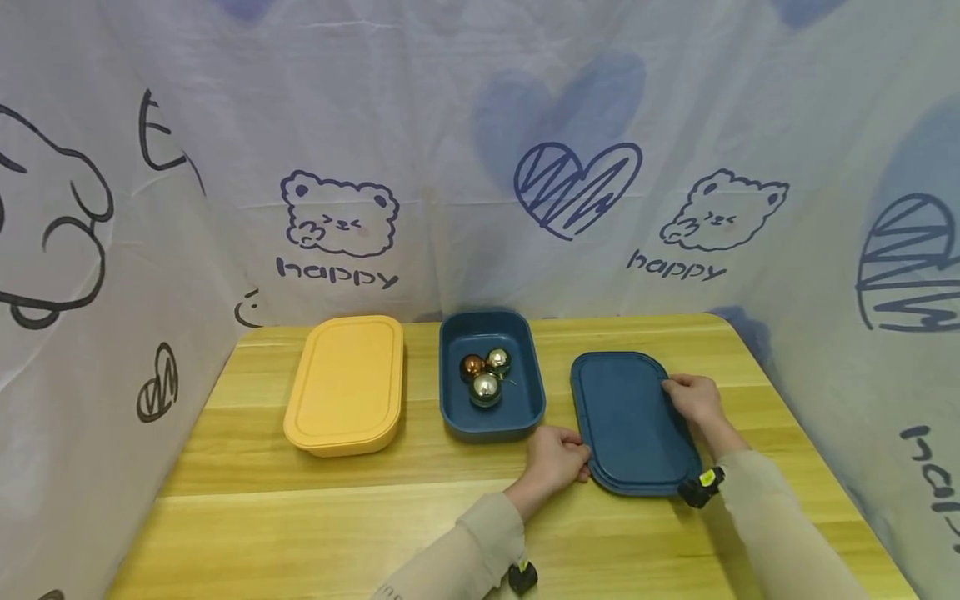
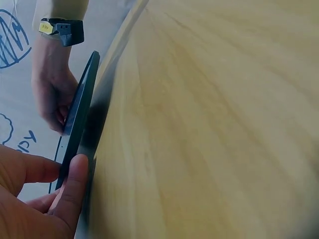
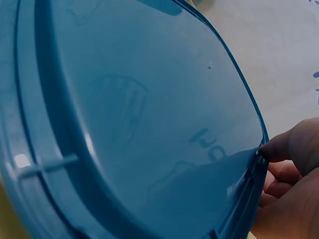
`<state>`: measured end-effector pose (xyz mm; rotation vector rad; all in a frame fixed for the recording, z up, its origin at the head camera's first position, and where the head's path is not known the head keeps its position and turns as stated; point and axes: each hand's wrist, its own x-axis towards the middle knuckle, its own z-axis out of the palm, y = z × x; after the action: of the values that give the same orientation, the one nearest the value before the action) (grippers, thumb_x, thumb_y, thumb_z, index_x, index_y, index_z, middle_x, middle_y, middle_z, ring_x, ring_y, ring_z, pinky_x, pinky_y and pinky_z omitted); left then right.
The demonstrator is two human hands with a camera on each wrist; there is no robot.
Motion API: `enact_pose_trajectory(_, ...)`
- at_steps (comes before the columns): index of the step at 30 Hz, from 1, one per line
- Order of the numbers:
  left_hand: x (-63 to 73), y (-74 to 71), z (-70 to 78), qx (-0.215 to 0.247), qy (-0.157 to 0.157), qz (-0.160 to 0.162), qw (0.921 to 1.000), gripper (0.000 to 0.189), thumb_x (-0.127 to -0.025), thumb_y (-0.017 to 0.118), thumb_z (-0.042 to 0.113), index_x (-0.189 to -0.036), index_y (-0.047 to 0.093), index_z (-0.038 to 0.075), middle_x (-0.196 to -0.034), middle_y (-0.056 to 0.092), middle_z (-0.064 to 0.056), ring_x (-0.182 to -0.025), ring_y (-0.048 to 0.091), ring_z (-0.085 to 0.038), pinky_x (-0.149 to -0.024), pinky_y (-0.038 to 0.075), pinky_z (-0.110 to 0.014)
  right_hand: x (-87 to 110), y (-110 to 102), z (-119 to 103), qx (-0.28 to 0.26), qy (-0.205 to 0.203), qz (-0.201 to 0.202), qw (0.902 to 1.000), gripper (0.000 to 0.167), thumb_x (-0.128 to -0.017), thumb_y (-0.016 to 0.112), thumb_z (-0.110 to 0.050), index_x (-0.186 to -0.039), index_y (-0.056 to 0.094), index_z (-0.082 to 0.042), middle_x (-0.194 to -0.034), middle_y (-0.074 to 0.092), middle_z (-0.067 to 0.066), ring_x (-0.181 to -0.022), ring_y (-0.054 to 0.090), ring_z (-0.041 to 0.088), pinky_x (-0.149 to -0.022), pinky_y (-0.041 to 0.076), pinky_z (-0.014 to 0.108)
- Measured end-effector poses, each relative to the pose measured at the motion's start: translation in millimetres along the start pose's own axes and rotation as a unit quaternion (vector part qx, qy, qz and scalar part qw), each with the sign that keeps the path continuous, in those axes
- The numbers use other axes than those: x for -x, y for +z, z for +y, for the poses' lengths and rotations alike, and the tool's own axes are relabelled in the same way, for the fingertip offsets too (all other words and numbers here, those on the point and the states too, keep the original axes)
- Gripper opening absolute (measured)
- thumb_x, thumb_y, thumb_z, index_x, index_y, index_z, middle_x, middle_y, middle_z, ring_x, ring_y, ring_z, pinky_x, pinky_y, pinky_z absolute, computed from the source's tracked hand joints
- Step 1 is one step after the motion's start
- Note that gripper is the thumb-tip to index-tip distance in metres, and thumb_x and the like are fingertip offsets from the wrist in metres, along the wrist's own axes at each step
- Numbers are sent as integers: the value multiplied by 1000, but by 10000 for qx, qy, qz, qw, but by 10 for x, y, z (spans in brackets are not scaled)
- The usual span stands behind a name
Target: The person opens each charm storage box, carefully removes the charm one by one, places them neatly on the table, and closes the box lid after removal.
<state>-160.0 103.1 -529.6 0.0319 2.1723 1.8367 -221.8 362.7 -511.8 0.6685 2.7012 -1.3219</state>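
Note:
A dark blue lid (image 1: 633, 421) is held by its two long edges at the right of the table. My left hand (image 1: 553, 460) pinches its near left edge; in the left wrist view the thumb and fingers of that hand (image 2: 37, 194) grip the thin rim. On the opposite side my right hand (image 1: 696, 400) pinches the right edge, also seen in the right wrist view, where the lid (image 3: 149, 114) fills most of the picture. To the left stands an uncovered blue box (image 1: 491, 421) with a copper ball (image 1: 472, 366), a pale gold ball (image 1: 498, 360) and a larger silvery ball (image 1: 485, 389).
A yellow box with its lid on (image 1: 348, 383) stands left of the blue box. Printed cloth (image 1: 450, 167) hangs behind the wooden table (image 1: 300, 533) and along both sides.

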Motion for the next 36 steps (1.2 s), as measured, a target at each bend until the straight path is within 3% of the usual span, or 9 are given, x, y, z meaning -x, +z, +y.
enact_pose_trajectory(8,-78,75,-6,-57,25,271,9996,12,-93,73,-2,-103,77,-7,-67,76,-10,-51,72,-21,-48,56,-24,-96,13,29,210,-75,100,9997,50,-110,48,-20,-147,51,14,-150,49,39,-138,50,54,-111,48,60)
enact_pose_trajectory(16,-99,150,-42,-35,238,618,9978,22,-93,70,-2,-112,78,-8,-73,79,-9,-51,71,-16,-48,56,-22,-160,53,15,158,-144,100,9997,50,-109,47,-18,-149,50,12,-153,48,37,-141,48,53,-114,46,61)
enact_pose_trajectory(21,-113,171,-65,-207,467,809,9954,25,-93,69,-1,-116,78,-5,-71,78,-6,-47,65,-7,-50,54,-19,-195,75,-3,143,-105,115,9998,51,-108,46,-17,-151,48,11,-155,46,35,-143,46,52,-116,43,61)
enact_pose_trajectory(29,-163,192,-75,-210,593,748,9952,27,-95,70,0,-121,76,-7,-75,78,-7,-50,66,-7,-52,55,-19,-248,62,-16,135,-97,167,9997,50,-107,46,-16,-150,50,11,-153,49,35,-140,49,52,-113,46,61)
enact_pose_trajectory(36,-248,306,-66,-297,682,626,9953,28,-95,70,1,-121,75,-8,-72,76,-6,-51,67,-7,-53,54,-18,-321,-28,38,364,-196,298,9987,49,-108,46,-16,-149,52,11,-152,50,36,-138,50,53,-111,48,61)
